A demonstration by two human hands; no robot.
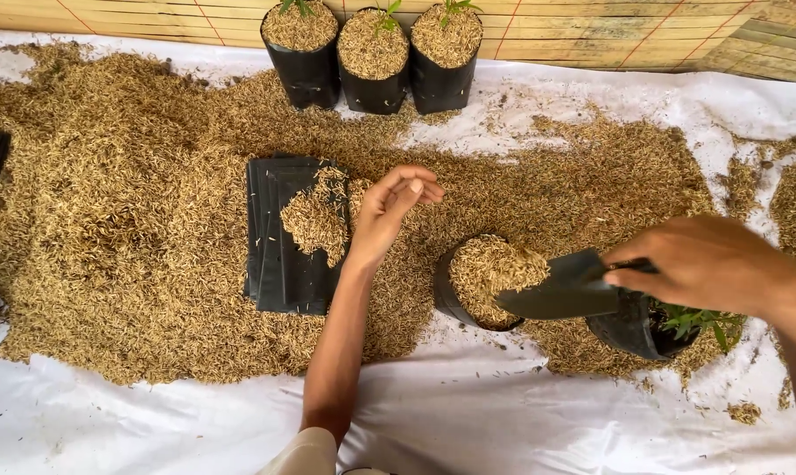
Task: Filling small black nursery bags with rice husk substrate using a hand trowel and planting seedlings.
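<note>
A: Left hand [387, 211]?
B: Raised over the husk pile [134, 220], palm up, fingers curled loosely inward, thumb near the fingertips. Nothing clearly pinched; can't tell if a few husks sit in it.

A: Right hand [706, 262]?
B: Clamped on a flat black scoop [563, 288], fingers closed tight around its back end. Scoop blade points toward 9 o'clock, its tip touching the heaped husks.

A: Heaped where?
B: In a black grow bag [479, 283], at 5 o'clock from the left hand, just beside the scoop tip. Bag is filled over the rim, standing on the white sheet [503, 413].

A: Under the right hand?
B: Second black bag with a green seedling [657, 327], leaves showing at 6 o'clock of the hand, partly hidden by it.

A: Further out?
B: Stack of flat empty black bags [279, 255] at 9 o'clock of the left hand, some husks spilled on top. Three filled bags with small seedlings [373, 57] in a row at 12 o'clock, against a bamboo mat wall [609, 31]. Husks spread across most of the sheet, thickest toward 9 o'clock.
</note>
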